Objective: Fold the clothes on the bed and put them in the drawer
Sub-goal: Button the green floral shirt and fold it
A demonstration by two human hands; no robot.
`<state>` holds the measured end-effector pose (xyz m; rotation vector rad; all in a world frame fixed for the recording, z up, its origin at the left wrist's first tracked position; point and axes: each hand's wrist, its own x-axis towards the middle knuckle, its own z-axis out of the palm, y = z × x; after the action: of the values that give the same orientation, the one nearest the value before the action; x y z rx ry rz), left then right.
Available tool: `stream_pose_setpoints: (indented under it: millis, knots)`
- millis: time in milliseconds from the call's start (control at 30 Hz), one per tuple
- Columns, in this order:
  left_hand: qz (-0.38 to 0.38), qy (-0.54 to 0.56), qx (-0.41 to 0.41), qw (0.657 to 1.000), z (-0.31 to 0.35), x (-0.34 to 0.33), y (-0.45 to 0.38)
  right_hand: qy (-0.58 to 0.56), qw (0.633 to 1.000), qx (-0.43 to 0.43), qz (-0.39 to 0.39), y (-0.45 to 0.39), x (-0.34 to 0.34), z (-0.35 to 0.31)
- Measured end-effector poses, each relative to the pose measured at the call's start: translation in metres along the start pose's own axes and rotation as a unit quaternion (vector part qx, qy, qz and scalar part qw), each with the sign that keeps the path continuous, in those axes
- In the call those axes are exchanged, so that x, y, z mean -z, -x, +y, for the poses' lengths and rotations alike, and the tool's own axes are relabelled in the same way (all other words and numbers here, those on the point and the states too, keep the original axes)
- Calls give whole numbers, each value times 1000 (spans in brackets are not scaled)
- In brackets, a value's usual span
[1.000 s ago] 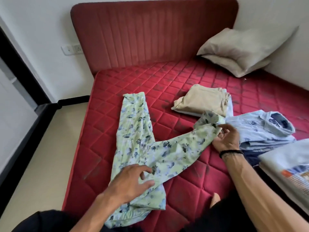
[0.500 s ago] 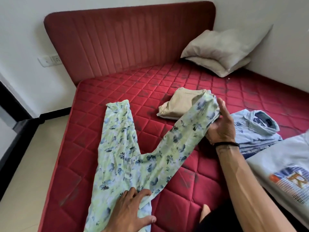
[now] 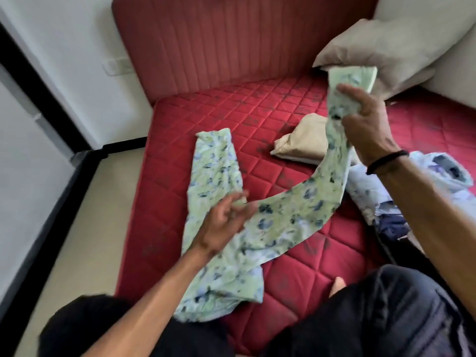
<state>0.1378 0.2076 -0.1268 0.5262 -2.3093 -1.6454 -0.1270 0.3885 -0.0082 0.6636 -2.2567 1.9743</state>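
Green floral trousers (image 3: 288, 215) lie on the red quilted mattress (image 3: 296, 276). One leg (image 3: 213, 161) stays flat, pointing toward the headboard. My right hand (image 3: 365, 124) grips the cuff end of the other leg and holds it raised above the bed. My left hand (image 3: 224, 222) hovers, blurred, with its fingers spread over the crotch area of the trousers and holds nothing. A folded beige garment (image 3: 298, 143) lies behind the raised leg. To the right sits a light blue patterned shirt (image 3: 365, 191), partly hidden by my right forearm.
Two grey pillows (image 3: 381, 47) lean in the far right corner against the red headboard (image 3: 231, 42). The mattress edge runs along the left, with cream floor (image 3: 85, 228) beside it. My dark-clothed knees (image 3: 386, 313) rest at the near edge.
My right hand has lifted the trouser leg up off the mattress, higher than before. My left hand has come off the waist area and risen toward the crotch.
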Motion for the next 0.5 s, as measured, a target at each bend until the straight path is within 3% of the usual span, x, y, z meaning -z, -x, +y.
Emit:
stream_pose_setpoints:
  millis: [100,200,267,333,367,433,500]
  knots:
    - [49,-6,-36,998,49,26,-16,-168,972,-33,-161,58,-83,-77]
    - [145,-1,-103,984,77,53,-19,-289,875,-67,-382,118,-142,-145]
    - [263,68,-110,956,85,81,-15,-289,838,-62,-459,133,-158,-165]
    - [341,197,-60,917,80,120,-6,-302,850,-22,-431,131,-155,-160]
    - [357,255,-27,898,75,140,-2,-275,883,9,-381,129,-153,-147]
    - [388,275,14,879,64,174,2,-122,944,89,-294,131,-151,-103]
    - [413,248,30,876,59,195,4,57,941,101,-318,148,-156,-49]
